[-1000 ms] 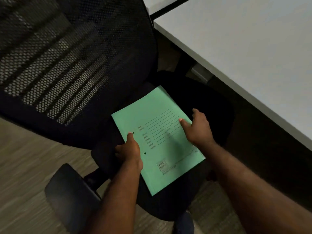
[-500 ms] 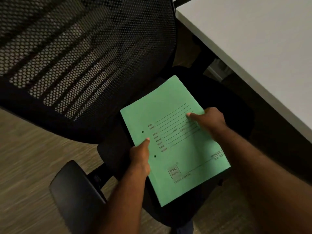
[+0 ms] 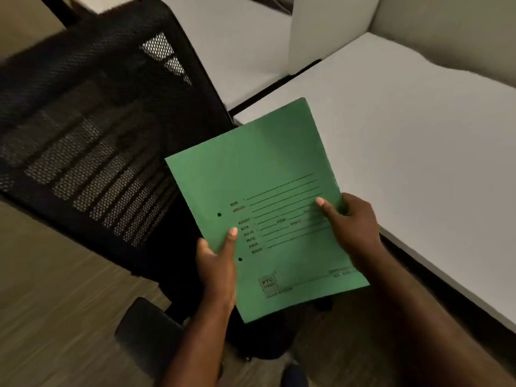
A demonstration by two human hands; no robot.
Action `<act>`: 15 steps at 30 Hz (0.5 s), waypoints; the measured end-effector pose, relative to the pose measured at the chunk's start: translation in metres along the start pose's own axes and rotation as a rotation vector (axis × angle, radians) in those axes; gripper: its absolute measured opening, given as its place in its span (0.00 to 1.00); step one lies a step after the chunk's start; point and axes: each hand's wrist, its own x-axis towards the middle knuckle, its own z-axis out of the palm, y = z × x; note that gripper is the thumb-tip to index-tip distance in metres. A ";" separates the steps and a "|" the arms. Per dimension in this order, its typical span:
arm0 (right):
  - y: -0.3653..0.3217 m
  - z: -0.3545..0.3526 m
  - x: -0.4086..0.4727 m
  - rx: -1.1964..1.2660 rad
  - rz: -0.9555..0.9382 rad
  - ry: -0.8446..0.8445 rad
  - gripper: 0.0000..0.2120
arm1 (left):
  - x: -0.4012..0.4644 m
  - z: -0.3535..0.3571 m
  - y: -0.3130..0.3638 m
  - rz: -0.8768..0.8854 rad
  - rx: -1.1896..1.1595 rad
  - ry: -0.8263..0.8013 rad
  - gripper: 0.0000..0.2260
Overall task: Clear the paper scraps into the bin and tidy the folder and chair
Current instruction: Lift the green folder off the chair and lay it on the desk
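Note:
A green paper folder (image 3: 268,174) with printed lines and two punched holes is held up in the air, its far corner over the edge of the white desk (image 3: 418,152). My left hand (image 3: 217,263) grips its left edge with the thumb on top. My right hand (image 3: 351,222) holds its right edge, thumb on the cover. The black mesh office chair (image 3: 92,129) stands to the left, its backrest towards me; the seat is mostly hidden behind the folder and my arms. No paper scraps or bin are in view.
A second white desk surface (image 3: 237,46) lies beyond a dark gap, with a pale partition (image 3: 329,26) rising at the back. The chair's black armrest (image 3: 145,328) juts out low at the left. Wood-look floor (image 3: 50,289) runs under the chair.
Both hands have lifted the green folder off the chair seat and carried it up and to the right, towards the white desk.

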 end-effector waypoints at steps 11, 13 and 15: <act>-0.071 -0.127 -0.111 0.314 0.130 0.300 0.13 | -0.099 0.041 0.168 0.258 0.168 -0.335 0.15; -0.082 -0.154 -0.123 0.337 0.114 0.347 0.12 | -0.120 0.057 0.188 0.292 0.183 -0.379 0.15; -0.090 -0.180 -0.133 0.368 0.098 0.373 0.11 | -0.138 0.073 0.203 0.317 0.193 -0.423 0.17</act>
